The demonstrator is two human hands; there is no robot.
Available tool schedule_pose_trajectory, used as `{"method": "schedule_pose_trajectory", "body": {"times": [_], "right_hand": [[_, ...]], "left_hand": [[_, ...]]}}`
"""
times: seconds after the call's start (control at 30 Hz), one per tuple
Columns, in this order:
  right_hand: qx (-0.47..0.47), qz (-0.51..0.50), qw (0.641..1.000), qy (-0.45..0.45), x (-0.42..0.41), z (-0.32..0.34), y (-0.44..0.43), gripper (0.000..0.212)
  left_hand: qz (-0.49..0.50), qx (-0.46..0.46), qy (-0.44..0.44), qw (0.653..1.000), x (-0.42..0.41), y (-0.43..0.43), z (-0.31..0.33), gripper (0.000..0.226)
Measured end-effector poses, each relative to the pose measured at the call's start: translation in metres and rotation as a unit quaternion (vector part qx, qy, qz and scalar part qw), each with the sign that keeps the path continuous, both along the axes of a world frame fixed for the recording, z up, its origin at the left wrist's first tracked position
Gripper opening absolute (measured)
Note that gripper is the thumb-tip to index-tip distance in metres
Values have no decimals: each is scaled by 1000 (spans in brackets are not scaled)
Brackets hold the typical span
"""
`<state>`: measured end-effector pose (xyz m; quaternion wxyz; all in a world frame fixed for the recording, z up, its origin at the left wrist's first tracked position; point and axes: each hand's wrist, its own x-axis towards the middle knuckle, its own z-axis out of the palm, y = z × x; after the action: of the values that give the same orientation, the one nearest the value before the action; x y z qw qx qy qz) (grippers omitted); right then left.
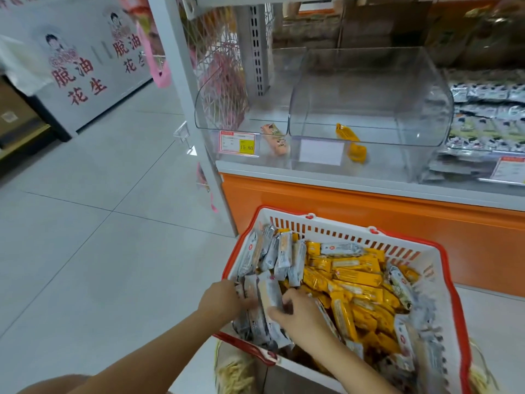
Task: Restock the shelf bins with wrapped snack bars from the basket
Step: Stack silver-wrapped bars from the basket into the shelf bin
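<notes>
Basket: a white slotted plastic basket with a red rim (341, 231) sits low in the view, in front of the orange shelf base (369, 206), and is full of wrapped bars.
Silver bars: silver-grey wrapped snack bars (279, 255) stand on end in the basket's left part. A bundle (268, 298) of them is held between the two hands at the near-left corner.
Yellow bars: yellow wrapped snack bars (355, 280) lie heaped across the basket's middle and right.
Left hand: the left hand (224, 301) grasps the bundle from its left side, its fingertips blurred among the wrappers.
Right hand: the right hand (298, 315) grasps the same bundle from the right, fingers curled over the wrappers.
Middle bin: the clear plastic middle bin (412, 109) on the shelf holds a single yellow bar (347, 133) on its floor and has a blank white label (321, 152) on its front.
Left bin: the clear plastic left bin (216, 127) holds one pale pink wrapped bar (275, 137), beside a red and yellow price tag (239, 142).
Far right of shelf: grey and white packets (488, 109) lie stacked.
Floor: pale tiled floor (85, 223) lies to the left of the shelf.
</notes>
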<state>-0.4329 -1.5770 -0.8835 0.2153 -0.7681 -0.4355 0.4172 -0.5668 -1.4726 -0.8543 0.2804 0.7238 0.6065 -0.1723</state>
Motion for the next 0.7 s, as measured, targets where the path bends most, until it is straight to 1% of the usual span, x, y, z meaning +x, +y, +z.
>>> {"method": "schedule_pose_trajectory", "body": {"times": [0.07,0.1,0.17,0.23,0.27,0.33,0.4,0.47,0.53,0.6,0.63,0.67,0.7], "right_hand": [[-2,-71,989,131,15,7,-2,24],[-3,-102,977,186,23,9,-3,26],[6,-147,945,291,39,15,-4,38],[29,-173,913,369,51,24,-5,50],[39,-173,906,385,56,29,-6,53],[61,-168,900,397,62,38,-6,55],[92,-180,884,421,63,47,-5,55],[114,-187,880,421,62,60,-5,60],[131,-167,903,374,61,67,-5,62],[154,-147,929,303,63,72,-4,61],[168,-152,933,279,64,75,-5,54],[187,-164,929,273,65,77,-5,42],[200,-173,923,281,66,80,-5,31]], "left_hand": [[17,-6,-21,1000,-1,0,-5,45],[40,-15,-38,998,-1,2,-5,43],[93,-40,-78,992,-1,7,-3,35],[113,-53,-103,987,3,8,5,27],[115,-54,-113,985,5,8,11,26],[110,-43,-143,983,11,11,20,32],[84,-30,-178,980,18,14,35,38],[66,-52,-253,964,25,17,53,39],[59,-90,-327,939,32,14,71,36],[48,-131,-366,920,39,8,85,27],[45,-159,-384,909,43,4,89,26],[47,-190,-400,895,47,1,93,27],[51,-216,-415,882,50,-1,93,33]]}}
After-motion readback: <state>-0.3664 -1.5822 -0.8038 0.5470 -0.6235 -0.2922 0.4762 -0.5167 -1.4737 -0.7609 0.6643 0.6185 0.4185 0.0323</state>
